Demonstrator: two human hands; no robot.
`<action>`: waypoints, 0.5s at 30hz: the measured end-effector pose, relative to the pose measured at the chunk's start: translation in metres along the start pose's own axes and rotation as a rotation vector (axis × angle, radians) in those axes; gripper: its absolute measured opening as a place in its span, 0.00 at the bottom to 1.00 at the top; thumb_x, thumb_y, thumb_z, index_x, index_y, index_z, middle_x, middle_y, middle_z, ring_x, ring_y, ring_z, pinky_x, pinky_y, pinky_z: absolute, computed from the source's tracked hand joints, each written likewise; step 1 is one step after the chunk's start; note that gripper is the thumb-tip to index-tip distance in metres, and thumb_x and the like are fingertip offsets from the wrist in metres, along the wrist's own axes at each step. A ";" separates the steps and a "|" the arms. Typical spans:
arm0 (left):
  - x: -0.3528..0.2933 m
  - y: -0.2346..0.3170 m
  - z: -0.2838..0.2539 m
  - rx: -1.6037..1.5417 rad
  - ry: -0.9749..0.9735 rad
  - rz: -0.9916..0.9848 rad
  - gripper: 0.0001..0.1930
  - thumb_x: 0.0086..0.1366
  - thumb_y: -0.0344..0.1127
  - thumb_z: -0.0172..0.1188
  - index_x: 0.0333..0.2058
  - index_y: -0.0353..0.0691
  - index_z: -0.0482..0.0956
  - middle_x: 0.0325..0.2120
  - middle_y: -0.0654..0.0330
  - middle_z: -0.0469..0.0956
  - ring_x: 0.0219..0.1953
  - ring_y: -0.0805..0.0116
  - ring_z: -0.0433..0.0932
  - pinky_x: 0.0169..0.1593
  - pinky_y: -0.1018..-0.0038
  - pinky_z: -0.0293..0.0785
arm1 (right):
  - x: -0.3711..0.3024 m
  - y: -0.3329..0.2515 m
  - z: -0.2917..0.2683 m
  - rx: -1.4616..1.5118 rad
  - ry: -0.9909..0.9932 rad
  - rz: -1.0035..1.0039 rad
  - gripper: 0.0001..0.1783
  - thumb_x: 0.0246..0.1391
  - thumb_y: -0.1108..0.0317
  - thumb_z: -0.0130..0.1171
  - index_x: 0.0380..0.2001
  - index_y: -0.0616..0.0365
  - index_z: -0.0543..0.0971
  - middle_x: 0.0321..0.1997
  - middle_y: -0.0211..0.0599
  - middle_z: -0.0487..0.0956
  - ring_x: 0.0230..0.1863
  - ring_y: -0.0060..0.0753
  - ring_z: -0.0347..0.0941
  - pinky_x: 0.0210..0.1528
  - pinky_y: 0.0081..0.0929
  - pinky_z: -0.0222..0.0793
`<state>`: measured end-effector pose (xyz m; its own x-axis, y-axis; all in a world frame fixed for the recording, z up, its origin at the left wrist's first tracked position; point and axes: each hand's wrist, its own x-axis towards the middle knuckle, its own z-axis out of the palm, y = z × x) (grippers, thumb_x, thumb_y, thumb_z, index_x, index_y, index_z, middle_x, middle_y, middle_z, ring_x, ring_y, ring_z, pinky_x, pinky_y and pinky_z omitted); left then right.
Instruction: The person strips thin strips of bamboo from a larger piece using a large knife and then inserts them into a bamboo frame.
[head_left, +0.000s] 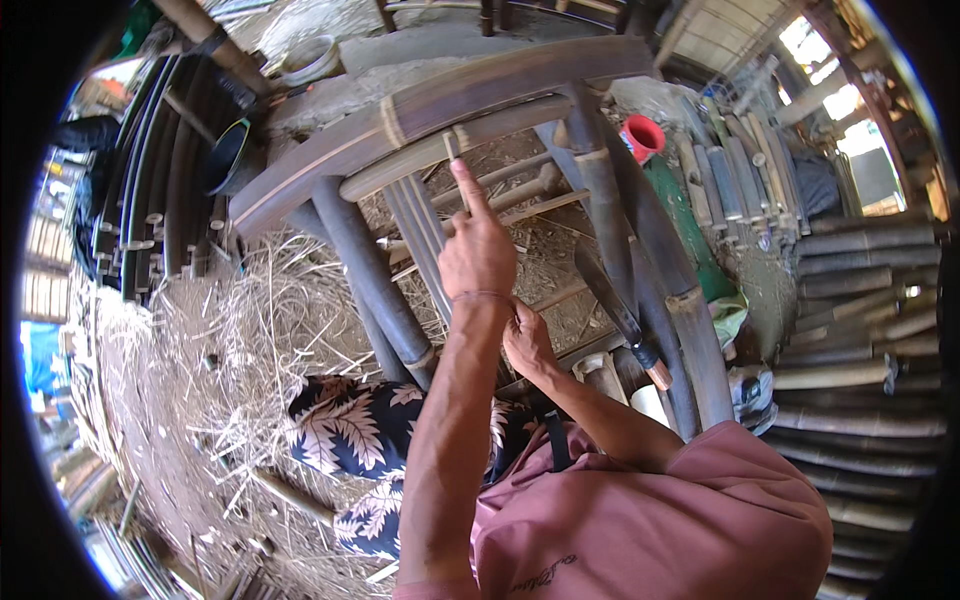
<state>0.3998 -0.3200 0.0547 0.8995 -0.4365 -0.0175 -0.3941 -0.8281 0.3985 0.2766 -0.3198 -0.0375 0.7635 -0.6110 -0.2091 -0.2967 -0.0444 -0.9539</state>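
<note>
A bamboo frame (pixel 365 270) of dark poles, shaped like a chair, stands before me. My left hand (pixel 478 248) reaches over it, index finger stretched to the lower top rail (pixel 520 122) and the other fingers curled. Just past that fingertip a narrow pale piece (pixel 452 146) lies against the rail; whether it is a strip or a tool tip is unclear. My right hand (pixel 528 342) is closed beside my left wrist, and its grip is hidden. Right of the hands, a large knife (pixel 608 295) with a dark blade and wooden handle rests against the frame.
Bamboo shavings (pixel 285 310) cover the ground at left. Dark poles (pixel 150 180) lean at back left near a black bucket (pixel 230 155). A red container (pixel 642 137) sits at back right, with cut bamboo pieces (pixel 735 175) behind. Stacked poles (pixel 860 375) line the right.
</note>
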 end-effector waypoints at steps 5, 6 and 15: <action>0.007 -0.016 0.005 -0.116 0.044 0.097 0.44 0.62 0.31 0.50 0.70 0.48 0.33 0.27 0.42 0.80 0.28 0.46 0.81 0.32 0.54 0.77 | 0.015 0.016 -0.007 -0.034 -0.146 0.101 0.18 0.67 0.56 0.49 0.37 0.61 0.75 0.26 0.38 0.75 0.30 0.30 0.73 0.34 0.29 0.69; 0.010 -0.012 -0.002 -0.117 -0.028 0.039 0.44 0.63 0.33 0.51 0.70 0.48 0.33 0.27 0.43 0.80 0.28 0.47 0.81 0.31 0.54 0.77 | 0.014 0.017 -0.008 -0.201 -0.048 -0.133 0.17 0.65 0.57 0.50 0.41 0.62 0.74 0.32 0.42 0.75 0.36 0.35 0.72 0.40 0.32 0.68; -0.009 -0.104 0.011 -0.247 0.049 0.027 0.30 0.64 0.43 0.57 0.63 0.43 0.61 0.37 0.48 0.81 0.31 0.50 0.81 0.36 0.57 0.79 | -0.058 0.028 -0.167 -0.789 0.151 -0.305 0.30 0.47 0.77 0.61 0.56 0.62 0.68 0.54 0.53 0.69 0.57 0.56 0.64 0.60 0.44 0.60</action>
<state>0.4303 -0.2339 0.0030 0.8998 -0.4346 0.0385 -0.3655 -0.7028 0.6103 0.1282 -0.4180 -0.0166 0.8069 -0.5790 0.1170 -0.4453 -0.7263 -0.5236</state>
